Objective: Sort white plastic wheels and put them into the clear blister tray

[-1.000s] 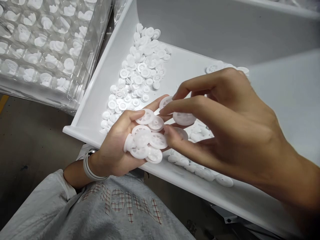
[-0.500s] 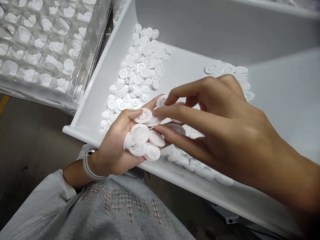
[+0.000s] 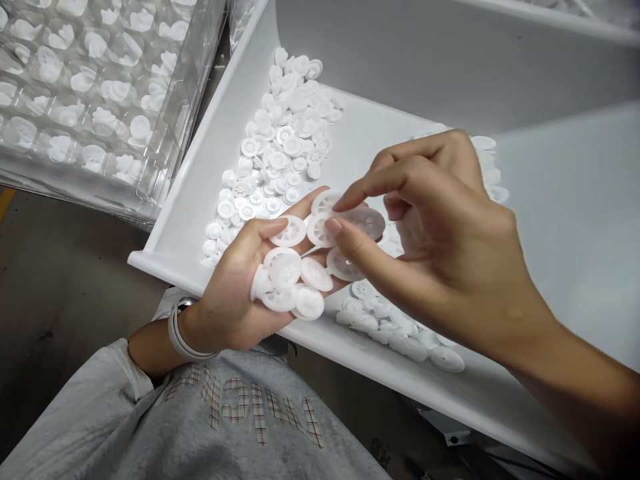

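My left hand point(image 3: 235, 293) lies palm up over the near edge of a white tray point(image 3: 173, 233), its fingers curled under several white plastic gears point(image 3: 285, 270). The thumb rests on one spoked gear point(image 3: 289, 231). My right hand point(image 3: 440, 240) reaches in from the right. Its thumb and index finger pinch the edge of a spoked white gear point(image 3: 318, 230) above the left fingers. A larger, translucent gear point(image 3: 367, 222) shows beneath the right index finger, and another gear point(image 3: 343, 265) lies below the right thumb.
Small white gears point(image 3: 285, 143) are heaped along the tray's left side. More gears lie in a near pile point(image 3: 395, 327) and a far-right pile point(image 3: 493, 177). At the upper left stands a clear compartmented tray point(image 3: 163, 143) with white parts in its pockets.
My right thumb and index finger have shifted onto a spoked gear, and the hand's knuckles have risen. More gears on the left fingers are now exposed. The left hand has barely moved.
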Demonstrator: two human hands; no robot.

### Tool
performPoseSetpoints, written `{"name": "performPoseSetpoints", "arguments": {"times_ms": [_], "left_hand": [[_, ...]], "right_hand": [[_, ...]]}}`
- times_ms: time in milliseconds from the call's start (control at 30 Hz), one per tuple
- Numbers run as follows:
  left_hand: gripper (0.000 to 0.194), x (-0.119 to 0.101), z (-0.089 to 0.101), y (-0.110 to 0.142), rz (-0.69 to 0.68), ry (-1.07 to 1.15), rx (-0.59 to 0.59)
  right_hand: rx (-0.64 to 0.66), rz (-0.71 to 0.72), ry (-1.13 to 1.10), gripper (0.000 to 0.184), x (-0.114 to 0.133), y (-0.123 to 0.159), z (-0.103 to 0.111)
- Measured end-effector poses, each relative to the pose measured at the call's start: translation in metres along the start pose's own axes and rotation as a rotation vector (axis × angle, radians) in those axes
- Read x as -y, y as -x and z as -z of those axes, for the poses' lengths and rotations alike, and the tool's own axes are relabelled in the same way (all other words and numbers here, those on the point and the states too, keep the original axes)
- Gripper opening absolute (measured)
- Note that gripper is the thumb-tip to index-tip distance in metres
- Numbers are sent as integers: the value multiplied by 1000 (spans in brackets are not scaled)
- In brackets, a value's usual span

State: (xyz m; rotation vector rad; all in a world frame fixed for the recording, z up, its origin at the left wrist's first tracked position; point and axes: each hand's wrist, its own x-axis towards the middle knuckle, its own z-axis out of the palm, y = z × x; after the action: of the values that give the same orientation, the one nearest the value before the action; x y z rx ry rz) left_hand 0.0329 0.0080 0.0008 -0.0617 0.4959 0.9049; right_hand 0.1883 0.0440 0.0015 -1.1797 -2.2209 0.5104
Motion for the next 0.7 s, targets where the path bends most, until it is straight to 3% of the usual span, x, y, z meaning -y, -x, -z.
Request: {"name": "performPoseSetpoints", "arguments": {"times_ms": [267,467,700], "left_hand": [[63,2,2,0,6,19,-32],[53,1,1,1,-12,5,1],[53,0,1,0,-4,3,-13]], "right_hand": [[45,61,-19,11,1,-1,6],[61,58,-7,14,6,-4,13],[165,227,69,20,-5,-2,22]]}}
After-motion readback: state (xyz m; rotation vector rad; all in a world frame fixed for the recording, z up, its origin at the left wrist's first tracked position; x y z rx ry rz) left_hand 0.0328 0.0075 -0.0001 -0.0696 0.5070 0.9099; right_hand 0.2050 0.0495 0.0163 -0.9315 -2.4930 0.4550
